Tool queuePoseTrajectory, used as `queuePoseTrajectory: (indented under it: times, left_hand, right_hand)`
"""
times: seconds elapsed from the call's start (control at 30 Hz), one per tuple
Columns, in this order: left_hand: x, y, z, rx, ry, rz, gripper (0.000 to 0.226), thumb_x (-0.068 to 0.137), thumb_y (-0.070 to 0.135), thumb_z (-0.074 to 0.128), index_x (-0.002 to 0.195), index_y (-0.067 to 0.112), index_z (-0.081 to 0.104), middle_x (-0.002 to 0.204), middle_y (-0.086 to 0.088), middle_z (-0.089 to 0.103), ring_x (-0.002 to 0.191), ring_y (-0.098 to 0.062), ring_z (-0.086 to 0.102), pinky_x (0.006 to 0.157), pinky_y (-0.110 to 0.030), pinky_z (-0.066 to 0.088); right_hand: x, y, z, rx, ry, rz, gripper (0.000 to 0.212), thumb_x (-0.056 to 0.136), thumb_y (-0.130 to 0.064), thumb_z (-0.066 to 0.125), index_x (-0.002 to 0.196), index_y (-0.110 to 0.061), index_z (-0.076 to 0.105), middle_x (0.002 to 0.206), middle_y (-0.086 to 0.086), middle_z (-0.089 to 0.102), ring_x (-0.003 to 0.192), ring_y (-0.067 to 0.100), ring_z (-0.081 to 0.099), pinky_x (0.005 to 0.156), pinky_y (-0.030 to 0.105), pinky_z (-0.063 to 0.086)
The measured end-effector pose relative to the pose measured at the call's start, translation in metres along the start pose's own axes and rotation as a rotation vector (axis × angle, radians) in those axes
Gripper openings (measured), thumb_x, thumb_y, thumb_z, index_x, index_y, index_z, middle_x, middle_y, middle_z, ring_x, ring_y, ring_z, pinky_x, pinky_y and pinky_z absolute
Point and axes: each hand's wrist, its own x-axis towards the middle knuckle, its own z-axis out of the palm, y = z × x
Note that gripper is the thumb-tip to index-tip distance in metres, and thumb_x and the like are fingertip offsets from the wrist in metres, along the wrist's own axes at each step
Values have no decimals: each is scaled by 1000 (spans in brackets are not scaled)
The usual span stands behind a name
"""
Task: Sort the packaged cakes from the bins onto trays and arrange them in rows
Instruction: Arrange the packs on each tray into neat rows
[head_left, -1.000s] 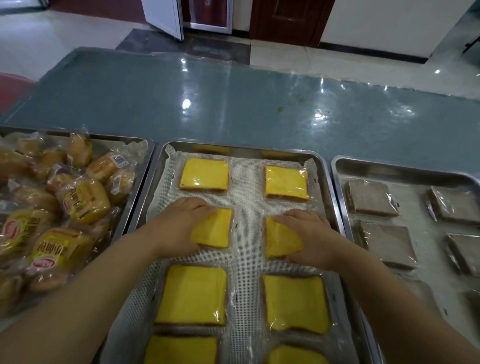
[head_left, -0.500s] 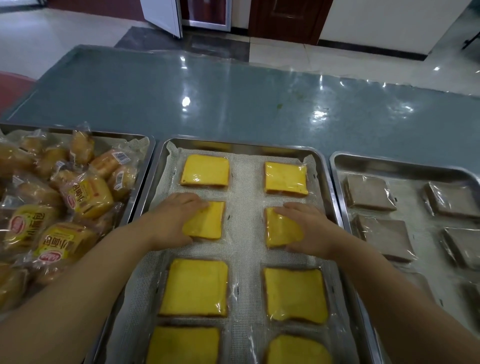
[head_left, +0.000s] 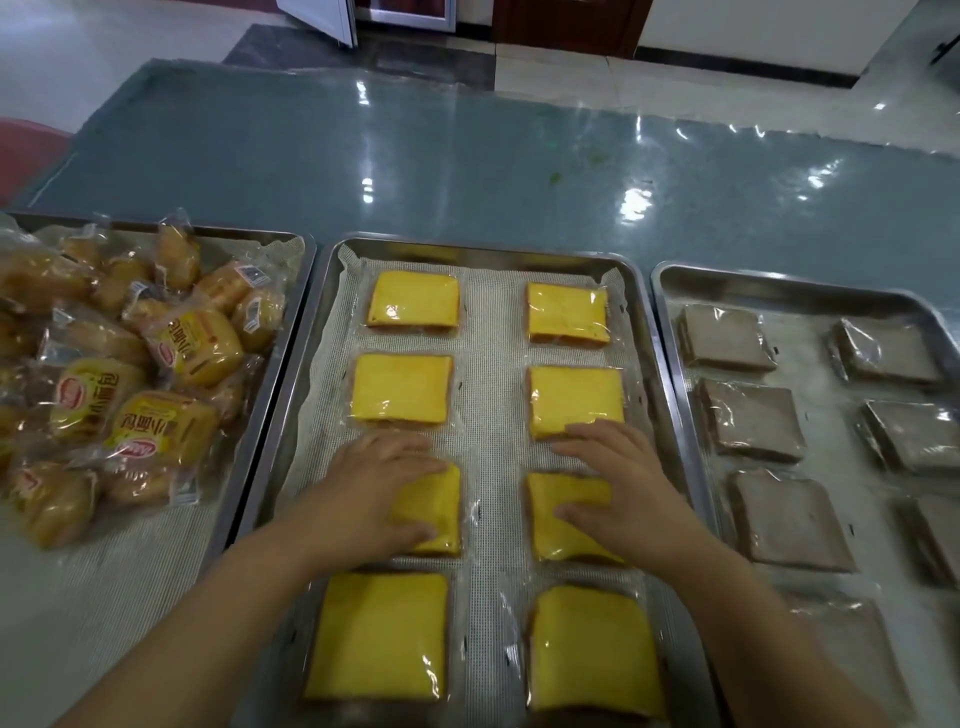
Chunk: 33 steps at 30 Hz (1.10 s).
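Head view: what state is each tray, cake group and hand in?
Middle tray, lined, yellow cakes in two neat columns.
Left hand, rests on third-row left cake.
Right hand, rests on third-row right cake.
Left tray, wrapped buns heaped unsorted.
Right tray, brown cakes laid in rows.

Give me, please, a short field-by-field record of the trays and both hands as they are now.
Middle tray: yellow cakes, two columns, four rows visible, on mesh liner
Left hand: rests flat on the third-row left cake
Right hand: rests flat on the third-row right cake
Left tray: loose pile of wrapped buns
Right tray: brown cakes in rows
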Motion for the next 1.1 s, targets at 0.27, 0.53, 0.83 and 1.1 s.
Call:
queuePoseTrajectory:
  times: [0.27, 0.53, 0.83, 1.1]
  left_hand:
    - [-17, -1, 5, 253, -170, 9, 89, 68, 76, 39, 147, 39, 18, 157, 10, -1, 144, -14, -6, 111, -29, -14]
    - [-11, 9, -8, 310, -152, -14, 78, 76, 51, 68, 143, 40, 28, 153, 9, 14, 140, -18, 9, 115, -33, 4]
    - [-14, -10, -13, 300, -123, -6, 75, 75, 43, 70, 141, 36, 35, 153, 6, 20, 140, -21, 13, 115, -34, 9]
    - [-22, -9, -10, 317, -116, -97, 77, 75, 55, 66, 142, 39, 32, 157, 4, 4, 144, -22, -6, 115, -45, -12]
  right_hand:
    - [-28, -5, -4, -34, -340, 130, 67, 80, -33, 72, 138, -39, 39, 154, -15, 15, 143, 10, -4, 119, 41, 3]
    - [-21, -12, -11, -183, -381, 170, 69, 75, -46, 72, 136, -45, 39, 153, -11, 18, 143, 16, 4, 116, 46, 5]
    - [-22, -11, -13, -204, -341, 181, 66, 77, -40, 72, 136, -43, 41, 149, -11, 23, 141, 15, 9, 115, 47, 10]
    - [-33, -13, -9, -209, -311, 217, 72, 79, -39, 70, 141, -41, 34, 159, -7, 2, 145, 21, -10, 115, 51, 4]
